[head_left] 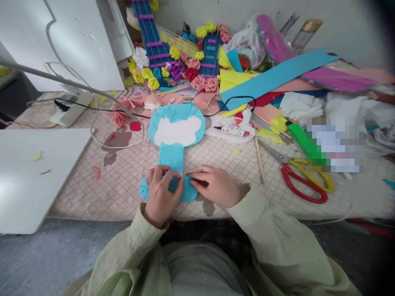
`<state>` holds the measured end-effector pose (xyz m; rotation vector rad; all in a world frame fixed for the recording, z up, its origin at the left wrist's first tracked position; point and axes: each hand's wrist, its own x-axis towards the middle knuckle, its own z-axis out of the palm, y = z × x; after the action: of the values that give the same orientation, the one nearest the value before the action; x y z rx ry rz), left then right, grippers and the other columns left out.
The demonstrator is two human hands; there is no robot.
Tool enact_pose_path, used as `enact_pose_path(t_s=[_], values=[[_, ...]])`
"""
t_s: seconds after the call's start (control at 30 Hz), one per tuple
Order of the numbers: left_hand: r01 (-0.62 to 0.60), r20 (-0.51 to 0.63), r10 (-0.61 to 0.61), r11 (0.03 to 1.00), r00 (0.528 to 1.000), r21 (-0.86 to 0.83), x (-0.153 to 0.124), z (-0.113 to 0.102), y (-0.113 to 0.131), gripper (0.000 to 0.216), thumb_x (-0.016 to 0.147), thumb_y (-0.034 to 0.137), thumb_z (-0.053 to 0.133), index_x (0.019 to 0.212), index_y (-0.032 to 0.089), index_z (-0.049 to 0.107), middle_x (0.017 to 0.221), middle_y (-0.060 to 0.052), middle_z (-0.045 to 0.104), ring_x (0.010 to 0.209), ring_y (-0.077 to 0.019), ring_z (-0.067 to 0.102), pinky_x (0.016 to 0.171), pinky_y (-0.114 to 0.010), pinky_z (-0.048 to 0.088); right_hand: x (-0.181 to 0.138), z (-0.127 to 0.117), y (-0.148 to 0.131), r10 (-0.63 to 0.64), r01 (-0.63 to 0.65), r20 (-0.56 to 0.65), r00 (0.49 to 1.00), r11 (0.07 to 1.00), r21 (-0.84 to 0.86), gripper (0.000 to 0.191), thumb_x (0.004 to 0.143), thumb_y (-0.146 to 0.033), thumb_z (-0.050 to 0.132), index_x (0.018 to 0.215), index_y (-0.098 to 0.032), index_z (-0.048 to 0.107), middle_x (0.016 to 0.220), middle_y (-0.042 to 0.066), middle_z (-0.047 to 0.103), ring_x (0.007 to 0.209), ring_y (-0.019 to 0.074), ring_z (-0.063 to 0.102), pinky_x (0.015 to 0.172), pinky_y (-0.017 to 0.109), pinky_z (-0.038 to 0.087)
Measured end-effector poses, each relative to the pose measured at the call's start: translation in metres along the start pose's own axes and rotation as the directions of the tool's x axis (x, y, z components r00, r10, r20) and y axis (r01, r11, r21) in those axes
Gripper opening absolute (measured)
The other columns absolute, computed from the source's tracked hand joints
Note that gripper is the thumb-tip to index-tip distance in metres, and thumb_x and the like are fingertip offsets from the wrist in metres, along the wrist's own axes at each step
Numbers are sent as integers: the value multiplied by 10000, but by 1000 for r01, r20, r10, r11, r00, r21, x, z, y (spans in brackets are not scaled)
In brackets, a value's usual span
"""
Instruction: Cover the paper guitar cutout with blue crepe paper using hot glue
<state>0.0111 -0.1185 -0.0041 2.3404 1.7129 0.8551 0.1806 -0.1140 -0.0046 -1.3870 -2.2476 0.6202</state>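
Note:
A guitar-shaped cutout wrapped in light blue crepe paper [171,156] lies flat on the tiled mat, its white round body [177,130] away from me and its small head end near me. My left hand [161,193] rests on that near end with fingers curled, pressing the blue paper down. My right hand [212,185] lies beside it, fingers together, pinching and pressing the paper's right edge.
Red and yellow scissors [304,179] lie to the right, with a wooden stick [259,160] and a white glue gun [239,125] on its black cord. Paper flowers [191,74], blue guitar models and coloured sheets pile up at the back. White boards [27,172] stand left.

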Motion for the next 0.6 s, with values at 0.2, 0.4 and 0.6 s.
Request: enact_pose_path(t_s=[0.2,0.4,0.6], values=[[12,-2,-12,1000,1000,-14,-1,0,-1,85,763,257,561,755,177,590,852,-60,497,846,-213,458,790,-399,391,1,-1,-2,5,-5,9,1000,1000,0,194,837,-290,481,850,-206,656,801,8,594,752,111,546,642,240,375],[31,-31,-37,986,999,-161,1,-2,-4,60,790,218,521,810,163,509,832,-46,494,838,-185,480,781,-360,412,1,-2,-4,30,-30,34,999,1000,7,189,834,-288,483,834,-208,654,809,6,599,770,114,554,655,241,382],[-60,-44,54,988,998,-143,-6,-15,-6,109,807,161,473,892,168,541,871,-55,516,853,-188,475,784,-367,399,1,-2,-3,31,-32,31,999,999,23,193,834,-296,490,913,-229,652,825,3,604,771,111,557,659,238,385]])
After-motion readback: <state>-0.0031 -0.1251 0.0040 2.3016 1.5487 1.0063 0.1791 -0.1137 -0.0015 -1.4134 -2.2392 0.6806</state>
